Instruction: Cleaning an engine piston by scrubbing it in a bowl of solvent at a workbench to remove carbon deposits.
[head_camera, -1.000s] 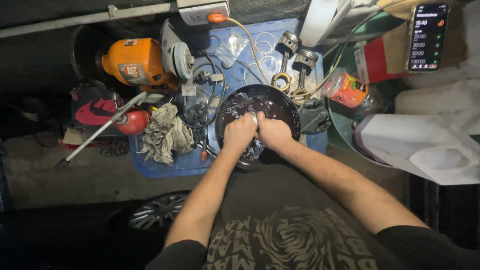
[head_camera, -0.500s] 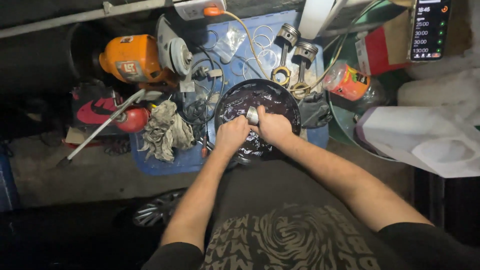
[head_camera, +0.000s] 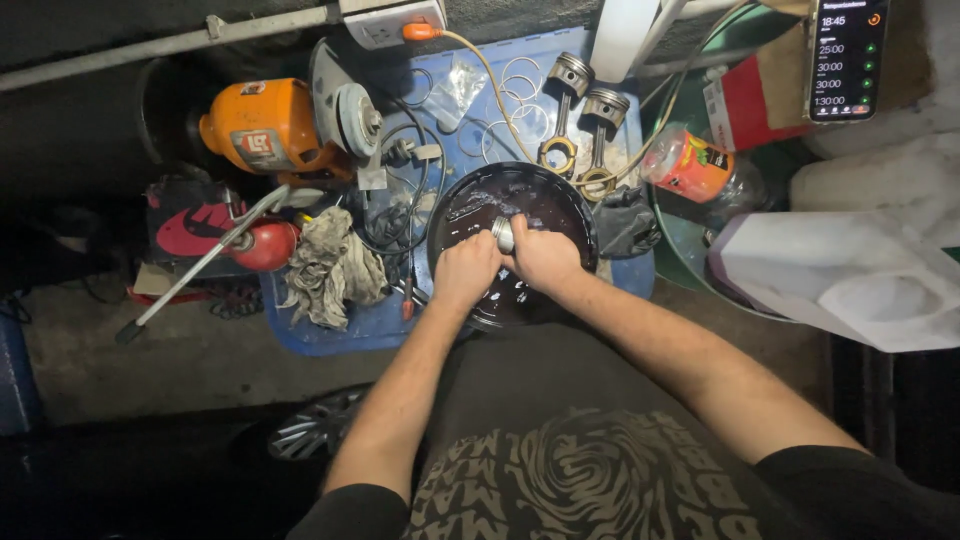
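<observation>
A round black pan (head_camera: 560, 195) of dark liquid sits on a blue board (head_camera: 520, 50). Both my hands are over its near half, pressed together around a small silvery metal cylinder (head_camera: 503, 233). My left hand (head_camera: 465, 270) grips the part from the left and my right hand (head_camera: 545, 258) closes on it from the right. Only the cylinder's top end shows between my fingers. Two pistons with connecting rods (head_camera: 585, 115) lie just beyond the pan, with thin metal rings beside them.
An orange bench grinder (head_camera: 275, 125) stands at the back left. A dirty rag (head_camera: 330, 265) and a red oil can (head_camera: 262, 243) lie left of the pan. A plastic bottle (head_camera: 690, 165), a white jug (head_camera: 850, 275) and a phone (head_camera: 845, 55) are at the right.
My hands have lifted the metal cylinder a little out of the liquid, so its shiny end shows between them. The view has shifted slightly.
</observation>
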